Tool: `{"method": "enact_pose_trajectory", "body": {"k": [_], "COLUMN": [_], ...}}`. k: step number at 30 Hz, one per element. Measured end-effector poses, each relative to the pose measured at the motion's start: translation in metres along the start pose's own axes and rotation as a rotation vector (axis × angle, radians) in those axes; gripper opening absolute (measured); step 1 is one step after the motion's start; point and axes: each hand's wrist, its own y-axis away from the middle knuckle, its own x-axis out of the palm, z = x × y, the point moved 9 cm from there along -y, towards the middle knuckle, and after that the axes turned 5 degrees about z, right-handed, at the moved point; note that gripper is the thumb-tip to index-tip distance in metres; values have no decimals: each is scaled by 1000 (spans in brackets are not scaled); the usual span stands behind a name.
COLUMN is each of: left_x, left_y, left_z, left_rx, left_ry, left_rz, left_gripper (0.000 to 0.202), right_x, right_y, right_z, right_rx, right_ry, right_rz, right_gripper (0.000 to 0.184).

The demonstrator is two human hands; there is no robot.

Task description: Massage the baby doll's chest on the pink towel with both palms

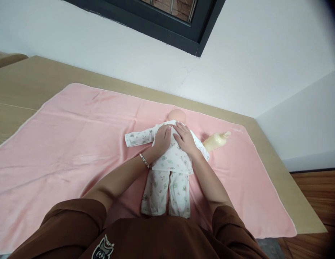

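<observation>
A baby doll (176,116) lies on a pink sheet, only the top of its head showing bare. It wears a white printed top (171,158) and matching trousers (155,192), one sleeve stretched out to the left. My left hand (163,138) rests on the upper chest of the top, its fingers partly hidden from view. Beside it my right hand (184,138) lies flat on the same top with fingers spread. Right of the doll, close to its other sleeve, a pale yellow baby bottle (216,141) lies on its side.
The pink sheet (62,151) covers most of a wooden table (280,183). Behind the table stands a white wall (145,61) with a dark window frame (180,39). A curved wooden piece (9,59) shows at the far left, and wooden flooring (318,201) at the right.
</observation>
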Motion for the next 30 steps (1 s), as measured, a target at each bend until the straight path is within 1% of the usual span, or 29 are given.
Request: {"method": "enact_pose_trajectory", "body": {"k": [3, 8, 13, 16, 20, 23, 27, 30], "left_x": [0, 2, 3, 4, 7, 13, 20, 22], "left_y": [0, -1, -1, -2, -4, -6, -8, -7], "left_z": [-1, 0, 2, 2, 3, 0, -3, -1], "left_rx": [1, -7, 8, 20, 20, 82, 145, 145], "left_ry": [-2, -25, -57, -90, -188, -336, -502, -560], "left_rz": [-7, 5, 14, 19, 40, 84, 132, 141], "left_gripper": [50, 45, 38, 35, 29, 30, 36, 40], "right_x": [0, -3, -2, -3, -3, -2, -11, -15], "right_y": [-4, 0, -3, -3, -1, 5, 15, 14], "right_z": [-11, -20, -22, -23, -22, -20, -19, -17], "right_rx": [42, 112, 72, 76, 106, 171, 296, 299], "right_ry": [-12, -28, -52, -66, -52, -8, 127, 180], "right_rz": [-16, -89, -49, -50, -56, -73, -181, -216], "right_gripper": [49, 58, 68, 72, 65, 58, 50, 44]}}
